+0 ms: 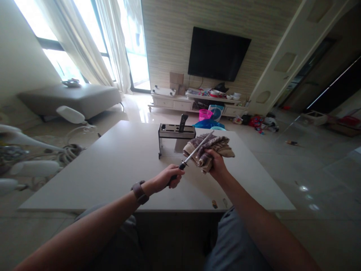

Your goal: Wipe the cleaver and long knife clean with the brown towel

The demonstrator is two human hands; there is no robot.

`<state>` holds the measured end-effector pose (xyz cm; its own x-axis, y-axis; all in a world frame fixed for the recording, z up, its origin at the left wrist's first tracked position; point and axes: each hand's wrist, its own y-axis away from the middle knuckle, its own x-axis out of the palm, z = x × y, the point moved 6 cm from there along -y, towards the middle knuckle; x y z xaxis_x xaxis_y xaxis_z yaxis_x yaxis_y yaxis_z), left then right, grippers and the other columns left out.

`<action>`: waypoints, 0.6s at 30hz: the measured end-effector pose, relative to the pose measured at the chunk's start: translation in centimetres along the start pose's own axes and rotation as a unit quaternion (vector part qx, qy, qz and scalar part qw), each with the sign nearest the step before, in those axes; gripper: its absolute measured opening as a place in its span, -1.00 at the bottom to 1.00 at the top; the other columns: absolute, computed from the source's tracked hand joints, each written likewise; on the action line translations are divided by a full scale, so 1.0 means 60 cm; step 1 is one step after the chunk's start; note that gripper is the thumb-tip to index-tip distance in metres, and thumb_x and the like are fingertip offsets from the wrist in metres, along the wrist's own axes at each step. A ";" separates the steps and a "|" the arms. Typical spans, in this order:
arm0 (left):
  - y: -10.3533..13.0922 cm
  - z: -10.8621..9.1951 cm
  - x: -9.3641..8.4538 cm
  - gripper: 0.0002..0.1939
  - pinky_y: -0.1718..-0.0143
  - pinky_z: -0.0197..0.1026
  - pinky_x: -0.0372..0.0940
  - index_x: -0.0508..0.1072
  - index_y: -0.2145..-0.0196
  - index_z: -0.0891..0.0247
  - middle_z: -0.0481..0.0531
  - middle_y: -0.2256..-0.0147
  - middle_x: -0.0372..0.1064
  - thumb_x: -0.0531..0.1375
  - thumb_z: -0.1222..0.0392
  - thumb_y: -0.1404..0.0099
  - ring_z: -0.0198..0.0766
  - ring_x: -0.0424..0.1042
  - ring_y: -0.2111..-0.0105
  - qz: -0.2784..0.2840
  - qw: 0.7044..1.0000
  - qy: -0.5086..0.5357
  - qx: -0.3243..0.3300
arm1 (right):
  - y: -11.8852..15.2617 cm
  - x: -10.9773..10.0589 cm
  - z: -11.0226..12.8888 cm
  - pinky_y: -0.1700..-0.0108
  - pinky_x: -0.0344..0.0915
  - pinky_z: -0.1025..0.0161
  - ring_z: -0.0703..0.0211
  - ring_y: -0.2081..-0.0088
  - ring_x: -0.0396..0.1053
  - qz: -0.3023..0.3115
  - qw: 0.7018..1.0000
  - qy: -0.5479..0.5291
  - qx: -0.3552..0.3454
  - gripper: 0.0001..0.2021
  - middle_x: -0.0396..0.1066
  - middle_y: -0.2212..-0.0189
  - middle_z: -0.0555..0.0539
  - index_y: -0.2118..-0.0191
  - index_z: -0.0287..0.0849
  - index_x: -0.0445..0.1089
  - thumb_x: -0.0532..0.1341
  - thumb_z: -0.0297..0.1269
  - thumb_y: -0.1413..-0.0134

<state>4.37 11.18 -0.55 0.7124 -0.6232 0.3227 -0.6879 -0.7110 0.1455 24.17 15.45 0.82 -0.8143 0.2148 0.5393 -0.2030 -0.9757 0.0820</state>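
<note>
My left hand [170,177] is closed round the black handle of a sharpening steel [197,148], whose pale rod points up and to the right. In my right hand [218,165] is a bunched brown and beige towel [216,145], gripped from its near side. The rod lies along the towel's left part; whether they touch I cannot tell. Just beyond stands a knife block [176,131] on thin legs, with a black-handled knife [183,123] upright in its slotted top and its blade showing below.
Everything stands on a white table [121,169]; two small items [214,204] lie near its front edge. A white lamp [34,139] with several shades is at the left. Past the table are a pink basket [205,114], a TV cabinet [172,102] and a wall TV [218,52].
</note>
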 end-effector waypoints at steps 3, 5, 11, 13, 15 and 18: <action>-0.001 0.004 0.000 -0.68 0.68 -0.32 0.00 0.27 0.56 0.22 -0.19 0.75 0.11 0.28 0.03 -0.16 -0.46 0.06 0.77 -0.009 1.000 -0.004 -0.001 | 0.029 0.022 -0.034 0.45 0.51 0.33 0.19 0.47 0.54 -0.020 0.999 0.009 0.037 -0.74 0.62 0.44 0.00 0.40 -0.17 0.48 0.47 -0.37 0.35; -0.002 0.009 -0.001 -0.68 0.68 -0.32 0.01 0.27 0.57 0.22 -0.19 0.76 0.10 0.28 0.03 -0.15 -0.45 0.07 0.77 -0.020 1.000 -0.016 -0.005 | 0.046 0.036 -0.053 0.40 0.51 0.34 0.20 0.44 0.54 -0.016 0.999 0.028 0.042 -0.72 0.62 0.43 0.01 0.42 -0.17 0.49 0.48 -0.39 0.41; -0.006 0.021 -0.003 -0.65 0.70 -0.31 0.03 0.26 0.62 0.21 -0.17 0.78 0.09 0.27 0.01 -0.12 -0.42 0.09 0.78 -0.033 0.999 -0.041 -0.009 | 0.062 0.045 -0.075 0.44 0.44 0.32 0.18 0.47 0.49 -0.029 0.996 0.075 0.046 -0.73 0.59 0.48 0.01 0.47 -0.18 0.50 0.46 -0.36 0.48; -0.008 0.023 -0.003 -0.66 0.71 -0.31 0.02 0.26 0.62 0.21 -0.17 0.78 0.09 0.27 0.00 -0.12 -0.42 0.09 0.78 -0.036 0.999 -0.039 -0.010 | 0.061 0.044 -0.070 0.44 0.42 0.31 0.17 0.46 0.49 -0.033 0.996 0.077 0.038 -0.73 0.59 0.48 0.01 0.46 -0.18 0.50 0.45 -0.36 0.48; -0.009 0.024 -0.002 -0.66 0.70 -0.32 0.03 0.26 0.62 0.21 -0.17 0.79 0.09 0.27 0.00 -0.13 -0.42 0.09 0.79 -0.032 0.999 -0.041 -0.009 | 0.061 0.043 -0.066 0.43 0.42 0.30 0.15 0.45 0.51 -0.033 0.996 0.079 0.031 -0.73 0.59 0.47 0.00 0.45 -0.18 0.50 0.45 -0.36 0.47; -0.010 0.023 -0.002 -0.66 0.71 -0.32 0.03 0.26 0.62 0.21 -0.16 0.79 0.10 0.27 0.01 -0.13 -0.42 0.09 0.79 -0.024 0.999 -0.045 -0.006 | 0.062 0.044 -0.063 0.41 0.42 0.29 0.14 0.45 0.51 -0.030 0.996 0.084 0.026 -0.73 0.59 0.46 -0.01 0.44 -0.18 0.51 0.45 -0.35 0.46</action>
<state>4.88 11.20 -1.98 0.7535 -0.6159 0.2301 -0.6542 -0.7372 0.1691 19.22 12.57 -0.65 -0.8821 0.2727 0.3841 -0.2296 -0.9609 0.1547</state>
